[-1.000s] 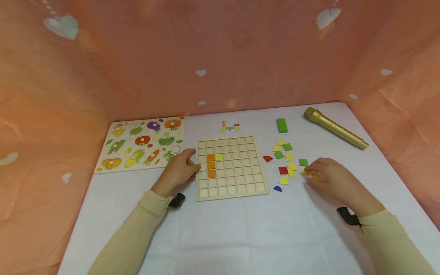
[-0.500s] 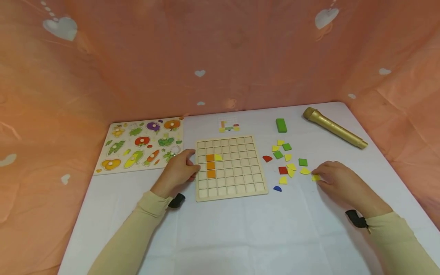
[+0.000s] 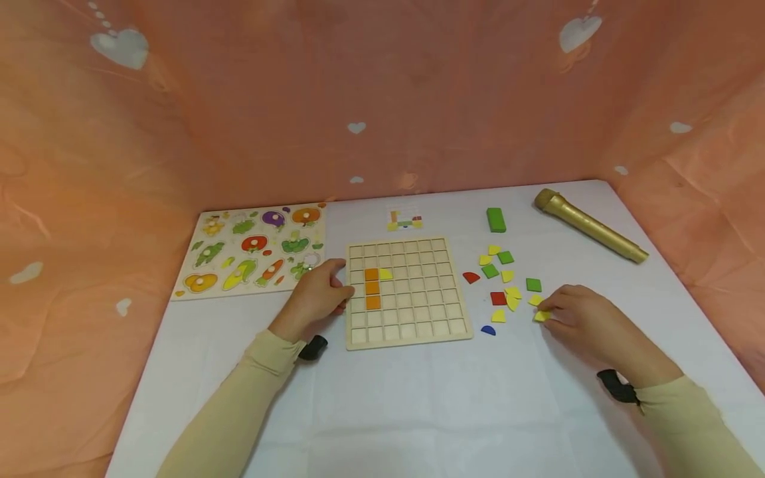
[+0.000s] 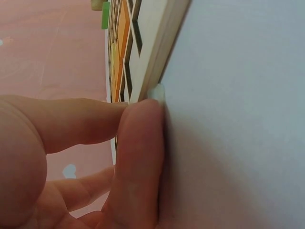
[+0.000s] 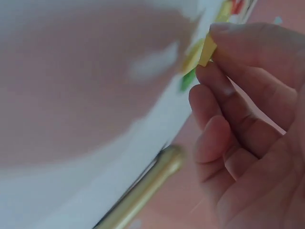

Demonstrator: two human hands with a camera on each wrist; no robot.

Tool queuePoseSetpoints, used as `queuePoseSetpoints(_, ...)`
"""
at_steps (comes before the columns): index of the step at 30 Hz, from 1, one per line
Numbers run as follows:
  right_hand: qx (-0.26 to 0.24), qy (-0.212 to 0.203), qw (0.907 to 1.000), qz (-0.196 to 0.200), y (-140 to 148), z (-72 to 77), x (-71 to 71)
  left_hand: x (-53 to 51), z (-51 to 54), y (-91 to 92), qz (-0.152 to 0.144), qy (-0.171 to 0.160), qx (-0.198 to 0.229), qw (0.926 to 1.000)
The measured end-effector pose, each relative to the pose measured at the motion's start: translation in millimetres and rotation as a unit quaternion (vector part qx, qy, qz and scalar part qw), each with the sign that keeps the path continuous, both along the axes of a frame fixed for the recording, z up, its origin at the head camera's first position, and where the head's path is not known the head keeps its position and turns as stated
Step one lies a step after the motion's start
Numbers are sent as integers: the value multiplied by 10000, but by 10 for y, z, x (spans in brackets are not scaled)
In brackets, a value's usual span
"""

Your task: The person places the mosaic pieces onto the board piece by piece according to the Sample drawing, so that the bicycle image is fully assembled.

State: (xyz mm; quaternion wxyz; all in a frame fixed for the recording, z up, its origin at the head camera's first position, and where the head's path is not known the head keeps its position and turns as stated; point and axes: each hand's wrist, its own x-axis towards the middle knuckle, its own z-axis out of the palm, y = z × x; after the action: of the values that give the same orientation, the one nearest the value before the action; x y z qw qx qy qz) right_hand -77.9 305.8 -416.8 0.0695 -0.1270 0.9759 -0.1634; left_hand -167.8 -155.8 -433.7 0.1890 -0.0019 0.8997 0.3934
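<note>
A square wooden grid board (image 3: 409, 337) lies on the white table, with orange square tiles (image 3: 372, 288) in a column and a yellow quarter-round tile (image 3: 386, 273) beside the top one. My left hand (image 3: 313, 295) grips the board's left edge; the left wrist view has thumb and finger meeting at that edge. Between the thumb and fingers of my right hand (image 3: 582, 325) is a yellow tile (image 5: 207, 51), pinched just above the table. Loose yellow, green (image 3: 534, 285), red (image 3: 499, 299) and blue (image 3: 489, 330) tiles lie between the board and this hand.
Left of the board is a vegetable peg puzzle (image 3: 254, 252). Behind the board lies a small pattern card (image 3: 405, 217). A green block (image 3: 496, 220) and a gold microphone (image 3: 592, 226) sit at the back right. Pinkish-orange cloth (image 3: 382, 99) encloses the table's back and sides.
My right hand moves off the loose yellow tiles, drawing back slightly right, and now pinches one yellow tile, shifted left. The left hand stays at the board's edge.
</note>
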Motion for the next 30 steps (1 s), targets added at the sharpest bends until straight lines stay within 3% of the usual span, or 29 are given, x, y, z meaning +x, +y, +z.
queuePoseSetpoints(6,-104,391,9968,688,-515,52,-129,12,-4,9,57,3,139,9999)
queuePoseSetpoints(9,-225,747,9886,1287,-894,11,-265,22,-16,1,111,-15,168,9998)
queuePoseSetpoints(13,-527,834,9781,1831,-1447,-16,-418,29,-31,-9,147,-5,180,9997)
queuePoseSetpoints(20,-813,440,9705,2227,-2148,-62,-545,24,-35,12,103,-13,190,9998)
queuePoseSetpoints(30,-997,488,9629,2461,-2550,-121,-594,34,-1,-16,-28,235,-41,9997)
